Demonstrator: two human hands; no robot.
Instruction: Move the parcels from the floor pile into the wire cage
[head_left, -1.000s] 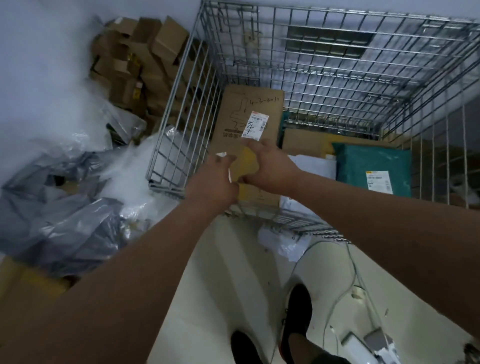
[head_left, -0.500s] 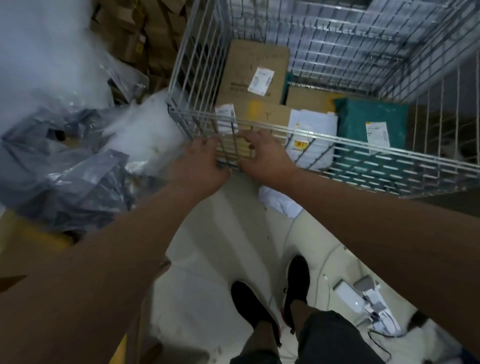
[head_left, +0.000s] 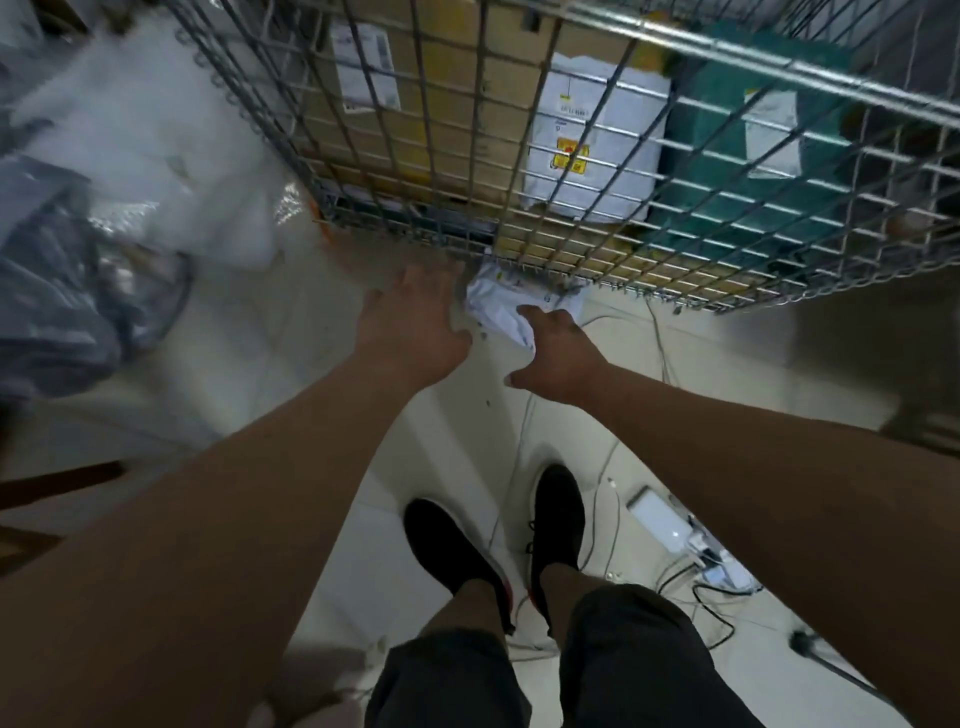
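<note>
Both arms stretch down, left hand and right hand spread over white parcel.

left fingertips blurred, cage top cropped

You have one wire cage in front of you. Behind its mesh you can count one cardboard box, one white mailer and one green mailer. One crumpled white parcel lies on the floor at its foot. Your two hands and two black shoes show; the pile left is too blurred to count.
</note>
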